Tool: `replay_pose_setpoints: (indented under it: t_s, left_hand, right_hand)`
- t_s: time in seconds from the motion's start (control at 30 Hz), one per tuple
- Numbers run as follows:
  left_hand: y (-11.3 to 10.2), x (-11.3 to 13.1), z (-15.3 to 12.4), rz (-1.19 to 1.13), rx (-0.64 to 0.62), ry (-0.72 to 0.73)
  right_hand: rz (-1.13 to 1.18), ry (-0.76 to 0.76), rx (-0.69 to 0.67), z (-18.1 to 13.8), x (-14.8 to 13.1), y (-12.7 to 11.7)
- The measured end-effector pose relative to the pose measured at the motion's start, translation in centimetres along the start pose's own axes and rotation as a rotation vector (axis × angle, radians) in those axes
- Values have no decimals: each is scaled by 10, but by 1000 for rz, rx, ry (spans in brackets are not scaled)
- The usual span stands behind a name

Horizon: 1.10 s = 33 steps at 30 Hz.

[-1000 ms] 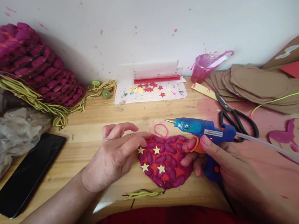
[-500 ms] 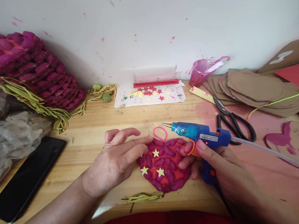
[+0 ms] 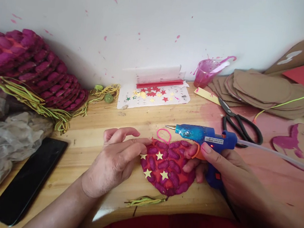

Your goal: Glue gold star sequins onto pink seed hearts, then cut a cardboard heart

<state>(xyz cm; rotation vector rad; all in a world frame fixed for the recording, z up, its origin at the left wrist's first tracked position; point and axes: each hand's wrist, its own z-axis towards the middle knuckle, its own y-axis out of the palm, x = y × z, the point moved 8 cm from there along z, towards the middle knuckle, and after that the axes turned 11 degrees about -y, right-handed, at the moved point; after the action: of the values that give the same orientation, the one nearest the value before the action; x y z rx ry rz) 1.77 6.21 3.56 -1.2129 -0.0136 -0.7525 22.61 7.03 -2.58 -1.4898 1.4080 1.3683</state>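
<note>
A blue hot glue gun (image 3: 201, 134) with an orange trigger is gripped in my right hand (image 3: 225, 165), its metal nozzle pointing left. Beneath it lies a rounded red ornament (image 3: 169, 166) covered in purple-painted shells, with several pale yellow stars (image 3: 159, 155) on it. My right fingertips reach the ornament's right edge. At its upper left edge are the fingertips of my left hand (image 3: 120, 154), the fingers extended and apart, the thumb hidden. A pink loop (image 3: 164, 135) sticks up from the top, and a green-yellow tassel (image 3: 146, 201) trails from the bottom.
Small stars lie on a white sheet (image 3: 153, 99) by the wall. Black-handled scissors (image 3: 241, 125), a pink-stained cup (image 3: 205, 74) and cardboard discs (image 3: 260, 89) are at right. A phone (image 3: 28, 180), plastic bags (image 3: 15, 143) and stacked purple ornaments (image 3: 42, 68) occupy the left.
My left hand has drawn back slightly leftward, uncovering a yellow star at the ornament's left edge. The glue gun stays in my right hand above the ornament.
</note>
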Motion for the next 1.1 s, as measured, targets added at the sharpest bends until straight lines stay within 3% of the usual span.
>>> replay_pose_setpoints:
  t_s: [0.57, 0.73, 1.1]
  left_hand:
    - [6, 5, -2, 24, -37, 32]
    - [11, 5, -4, 70, -114, 59]
    - [11, 7, -4, 85, -67, 86]
  right_hand:
    - [-2, 10, 38, -2, 2, -4]
    - [-40, 14, 2, -3, -3, 0]
    - [-16, 13, -8, -5, -1, 0]
